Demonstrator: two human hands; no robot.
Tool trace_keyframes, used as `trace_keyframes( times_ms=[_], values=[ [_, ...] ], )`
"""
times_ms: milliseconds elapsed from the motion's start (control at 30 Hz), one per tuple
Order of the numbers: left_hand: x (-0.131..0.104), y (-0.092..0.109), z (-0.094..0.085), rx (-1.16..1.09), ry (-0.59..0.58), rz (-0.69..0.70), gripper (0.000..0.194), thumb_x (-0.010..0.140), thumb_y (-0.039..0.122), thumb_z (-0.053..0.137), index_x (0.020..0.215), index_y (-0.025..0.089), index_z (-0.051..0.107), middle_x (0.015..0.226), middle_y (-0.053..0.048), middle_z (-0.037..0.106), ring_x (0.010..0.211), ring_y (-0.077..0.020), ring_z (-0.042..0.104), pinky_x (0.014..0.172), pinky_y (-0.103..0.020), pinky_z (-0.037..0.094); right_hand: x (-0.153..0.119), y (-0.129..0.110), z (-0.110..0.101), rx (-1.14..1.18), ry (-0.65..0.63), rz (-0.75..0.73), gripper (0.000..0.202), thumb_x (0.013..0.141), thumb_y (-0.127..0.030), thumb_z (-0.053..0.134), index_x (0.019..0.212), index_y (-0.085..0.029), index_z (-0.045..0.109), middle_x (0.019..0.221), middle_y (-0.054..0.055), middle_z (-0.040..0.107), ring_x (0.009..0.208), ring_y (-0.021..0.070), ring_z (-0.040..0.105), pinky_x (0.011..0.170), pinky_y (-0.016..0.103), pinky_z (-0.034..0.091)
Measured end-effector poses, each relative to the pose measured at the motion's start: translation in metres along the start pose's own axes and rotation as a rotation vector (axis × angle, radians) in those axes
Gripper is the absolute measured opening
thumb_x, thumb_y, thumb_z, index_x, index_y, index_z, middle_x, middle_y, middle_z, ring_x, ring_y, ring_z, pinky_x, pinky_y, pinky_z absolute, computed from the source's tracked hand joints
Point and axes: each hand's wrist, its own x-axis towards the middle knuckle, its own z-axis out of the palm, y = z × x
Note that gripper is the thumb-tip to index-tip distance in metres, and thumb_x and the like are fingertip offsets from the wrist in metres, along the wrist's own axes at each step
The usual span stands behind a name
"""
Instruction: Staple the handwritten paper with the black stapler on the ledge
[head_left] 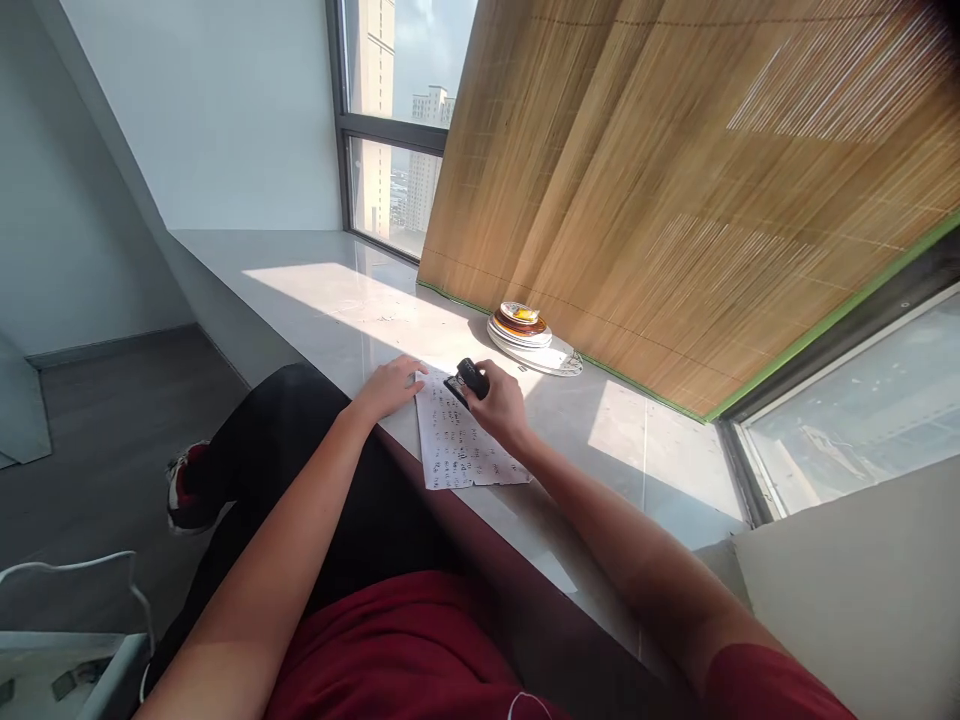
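On the big pale ledge [300, 292] lies paper [454, 448], likely floppy, best held by its edges; the left hand [390, 388] rests there, fingers loose; the right hand [502, 402] grips, over the paper, a small black tool [471, 375], probably hard, by its thick part

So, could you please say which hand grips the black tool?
The right hand grips the black tool; the left hand lies at the edge of the paper.

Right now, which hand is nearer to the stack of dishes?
Right: the right hand is just in front of the stack of dishes; the left hand is farther off, to its front left.
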Motion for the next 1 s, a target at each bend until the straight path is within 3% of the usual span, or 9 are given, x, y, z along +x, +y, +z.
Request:
trace_keyframes(
  times_ms=[100, 167, 333, 467, 600, 700, 800, 900, 1000],
  values=[
    [0.0, 0.0, 0.001, -0.017, 0.036, -0.024, 0.028, 0.1, 0.028, 0.054, 0.121, 0.024, 0.071, 0.136, -0.008, 0.066, 0.125, -0.0276, 0.065, 0.116, -0.043, 0.049, -0.01, -0.023, 0.023, -0.041, -0.097, 0.014, 0.027, 0.097, -0.041, 0.068, 0.122, -0.034, 0.061, 0.11, 0.008, 0.075, 0.098, 0.032, 0.069, 0.079, 0.044, 0.052],
    [-0.001, 0.0, 0.001, -0.01, 0.036, -0.029, 0.028, 0.101, 0.027, 0.052, 0.122, 0.024, 0.071, 0.136, -0.009, 0.065, 0.124, -0.0283, 0.065, 0.115, -0.044, 0.049, -0.012, -0.029, 0.022, -0.098, -0.144, 0.068, 0.026, 0.094, -0.037, 0.07, 0.117, -0.032, 0.059, 0.107, 0.009, 0.074, 0.095, 0.0321, 0.068, 0.075, 0.042, 0.05],
    [-0.004, -0.002, 0.002, -0.007, 0.037, -0.047, 0.027, 0.099, 0.025, 0.057, 0.122, 0.024, 0.071, 0.14, -0.01, 0.06, 0.111, -0.0264, 0.069, 0.111, -0.044, 0.052, -0.016, -0.013, -0.016, -0.243, -0.351, 0.288, 0.028, 0.084, -0.027, 0.074, 0.106, -0.028, 0.058, 0.091, 0.007, 0.071, 0.079, 0.028, 0.066, 0.061, 0.034, 0.039],
    [-0.004, -0.005, 0.004, -0.015, 0.055, -0.05, 0.025, 0.097, 0.021, 0.059, 0.118, 0.023, 0.072, 0.136, -0.01, 0.059, 0.098, -0.0232, 0.071, 0.11, -0.045, 0.052, -0.023, 0.015, -0.047, -0.247, -0.407, 0.389, 0.034, 0.08, -0.025, 0.075, 0.11, -0.023, 0.059, 0.096, 0.007, 0.072, 0.083, 0.0246, 0.065, 0.065, 0.031, 0.04],
    [-0.003, -0.008, 0.006, -0.037, 0.058, -0.046, 0.023, 0.098, 0.022, 0.058, 0.116, 0.022, 0.072, 0.137, -0.011, 0.057, 0.096, -0.0231, 0.073, 0.11, -0.047, 0.052, -0.016, 0.046, -0.079, -0.056, -0.528, 0.422, 0.038, 0.084, -0.044, 0.08, 0.11, -0.022, 0.063, 0.102, 0.008, 0.071, 0.086, 0.0227, 0.064, 0.069, 0.03, 0.044],
    [-0.002, -0.01, 0.007, -0.094, 0.067, -0.041, 0.023, 0.1, 0.023, 0.055, 0.115, 0.021, 0.072, 0.136, -0.011, 0.057, 0.097, -0.023, 0.074, 0.106, -0.044, 0.054, 0.003, 0.072, -0.094, 0.099, -0.63, 0.368, 0.048, 0.095, -0.069, 0.062, 0.105, -0.023, 0.067, 0.099, 0.007, 0.07, 0.081, 0.0209, 0.063, 0.067, 0.031, 0.048],
    [-0.002, -0.012, 0.008, -0.119, 0.08, -0.05, 0.025, 0.102, 0.023, 0.052, 0.115, 0.021, 0.073, 0.135, -0.011, 0.057, 0.095, -0.0225, 0.074, 0.103, -0.044, 0.055, 0.021, 0.096, -0.08, -0.115, -0.255, 0.271, 0.034, 0.101, -0.055, 0.055, 0.104, -0.022, 0.067, 0.109, 0.011, 0.069, 0.098, 0.0258, 0.065, 0.082, 0.038, 0.053],
    [-0.001, -0.014, 0.012, -0.125, 0.095, -0.052, 0.024, 0.101, 0.02, 0.053, 0.114, 0.021, 0.073, 0.133, -0.011, 0.057, 0.096, -0.0232, 0.073, 0.102, -0.045, 0.055, 0.032, 0.113, -0.046, -0.273, -0.217, 0.149, 0.019, 0.097, -0.034, 0.06, 0.108, -0.023, 0.069, 0.127, 0.014, 0.066, 0.123, 0.0305, 0.059, 0.104, 0.044, 0.05],
    [0.0, -0.016, 0.014, -0.15, 0.152, -0.037, 0.023, 0.1, 0.019, 0.053, 0.11, 0.022, 0.074, 0.13, -0.01, 0.057, 0.101, -0.0245, 0.071, 0.1, -0.045, 0.055, 0.038, 0.119, -0.015, -0.325, -0.237, 0.148, 0.026, 0.097, -0.03, 0.058, 0.119, -0.02, 0.069, 0.136, 0.017, 0.064, 0.133, 0.0318, 0.056, 0.114, 0.044, 0.045]
  ],
)
